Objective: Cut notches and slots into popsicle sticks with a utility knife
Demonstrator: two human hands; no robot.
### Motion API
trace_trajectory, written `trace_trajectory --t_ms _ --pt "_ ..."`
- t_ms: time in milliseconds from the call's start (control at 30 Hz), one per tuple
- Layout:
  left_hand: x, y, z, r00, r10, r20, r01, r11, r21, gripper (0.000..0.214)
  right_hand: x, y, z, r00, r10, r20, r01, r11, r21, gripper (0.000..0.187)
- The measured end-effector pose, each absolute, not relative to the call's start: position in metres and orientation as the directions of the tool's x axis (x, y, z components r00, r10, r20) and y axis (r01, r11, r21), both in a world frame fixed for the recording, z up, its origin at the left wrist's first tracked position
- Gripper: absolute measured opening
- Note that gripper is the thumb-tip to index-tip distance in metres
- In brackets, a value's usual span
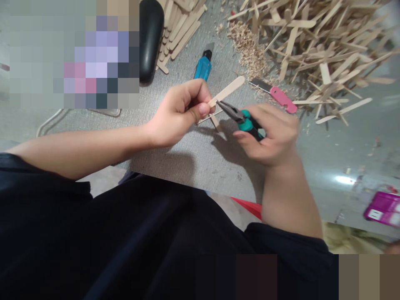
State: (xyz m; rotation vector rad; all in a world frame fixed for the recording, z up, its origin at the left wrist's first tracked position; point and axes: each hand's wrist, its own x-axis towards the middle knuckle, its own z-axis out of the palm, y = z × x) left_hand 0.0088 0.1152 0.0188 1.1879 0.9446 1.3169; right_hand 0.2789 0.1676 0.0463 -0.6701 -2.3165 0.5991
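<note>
Between the thumb and fingers of my left hand is one end of a wooden craft stick, its rounded far end pointing up and right. My right hand is closed round the green and black handles of a pair of pliers. The pliers' narrow tip meets the stick close to my left fingertips; whether the jaws bite on it I cannot tell. Below the fingers, another craft stick lies on the table. A blue utility knife lies just beyond my left hand.
Loose craft sticks pile up at the back right, beside wood shavings. A pink knife lies near them. More sticks are stacked beside a black rounded object. A purple item sits at the right of the table.
</note>
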Motion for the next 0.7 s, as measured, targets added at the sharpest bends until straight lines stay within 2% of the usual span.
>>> trace_trajectory --t_ms 67,133,333,567,700 --pt "0.0085 0.1141 0.023 0.054 0.992 0.116 -0.189 -0.104 0.976 0.047 0.2785 0.1685 0.0417 -0.646 0.578 0.499 0.317 0.798 -0.513 0.044" --pt "0.0084 0.1139 0.0278 0.036 0.99 0.135 -0.162 -0.127 0.979 0.049 0.2782 0.1694 0.039 -0.652 0.589 0.477 0.337 0.789 -0.513 0.042" --pt "0.0094 0.1189 0.0262 -0.048 0.941 0.334 -0.121 -0.337 0.934 0.062 0.2732 0.1663 0.0436 -0.603 0.634 0.484 0.333 0.752 -0.57 0.036" --pt "0.0088 0.1199 0.0233 -0.046 0.952 0.303 -0.064 -0.305 0.95 0.062 0.2706 0.1624 0.0466 -0.609 0.671 0.424 0.332 0.7 -0.632 0.028" --pt "0.0087 0.117 0.0261 -0.064 0.956 0.285 -0.044 -0.288 0.956 0.061 0.2694 0.161 0.0463 -0.599 0.685 0.415 0.352 0.691 -0.632 0.031"
